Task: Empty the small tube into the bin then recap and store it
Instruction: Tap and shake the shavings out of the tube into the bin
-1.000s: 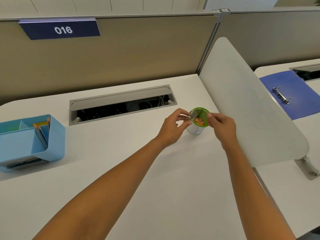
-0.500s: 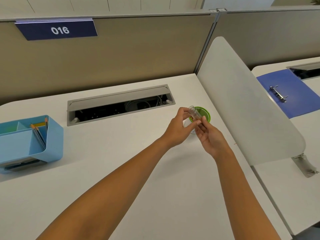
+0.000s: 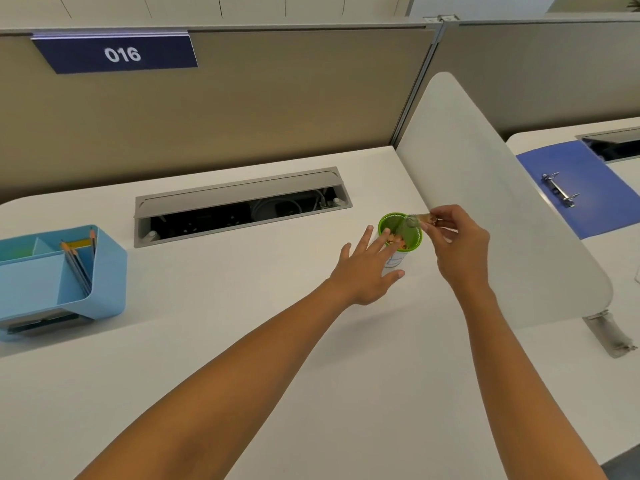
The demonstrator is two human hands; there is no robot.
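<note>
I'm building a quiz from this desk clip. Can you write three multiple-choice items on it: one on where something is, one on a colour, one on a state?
1. Where does the small bin stand?
A. On the white desk, close to the white divider panel
B. Inside the blue organizer
C. On the blue binder

2. What colour is the bin's rim?
A. Red
B. Green
C. Black

3. How is the small tube held?
A. Upright on the desk, untouched
B. Tipped on its side, mouth over the bin, in the right hand
C. Lying in the cable tray

Answers:
1. A, as the bin stands on the desk just left of the divider.
2. B, as a bright green ring tops the white cup.
3. B, as the right hand's fingers pinch the tube sideways at the rim, while the left hand rests open against the bin.
</note>
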